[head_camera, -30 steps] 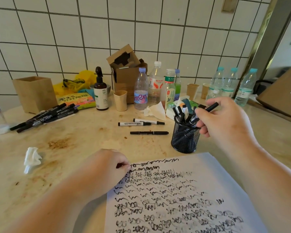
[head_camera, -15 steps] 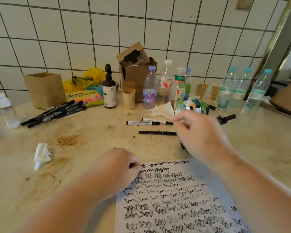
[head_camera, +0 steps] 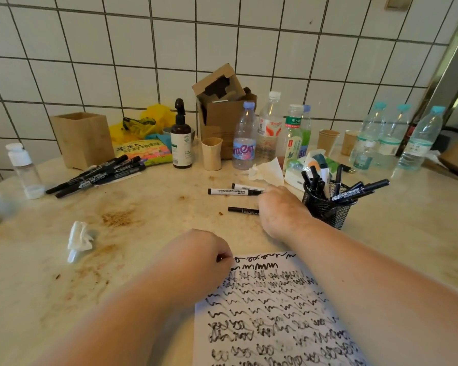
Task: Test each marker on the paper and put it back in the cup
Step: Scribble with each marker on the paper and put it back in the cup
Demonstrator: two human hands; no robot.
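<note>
The paper [head_camera: 275, 313], covered in black scribbles, lies at the near edge. My left hand [head_camera: 204, 256] rests as a closed fist on its top left corner. The black mesh cup [head_camera: 328, 210] stands right of centre with several black markers [head_camera: 354, 192] in it. Three loose markers lie left of the cup: two white ones [head_camera: 229, 192] and a thin black one [head_camera: 242, 210]. My right hand [head_camera: 283, 210] is stretched palm down over their right ends, fingertips at the white markers' caps. All three lie flat on the table.
A pile of black markers [head_camera: 98, 175] lies at the left beside a wooden box [head_camera: 82, 140]. Water bottles [head_camera: 245, 138], a brown pump bottle [head_camera: 181, 138], paper cups [head_camera: 211, 154] and a cardboard box [head_camera: 222, 109] line the tiled wall. A crumpled tissue [head_camera: 78, 239] lies left.
My right hand let go of a black marker into the cup, then swung left and down onto the loose markers. The left fist has stayed on the paper.
</note>
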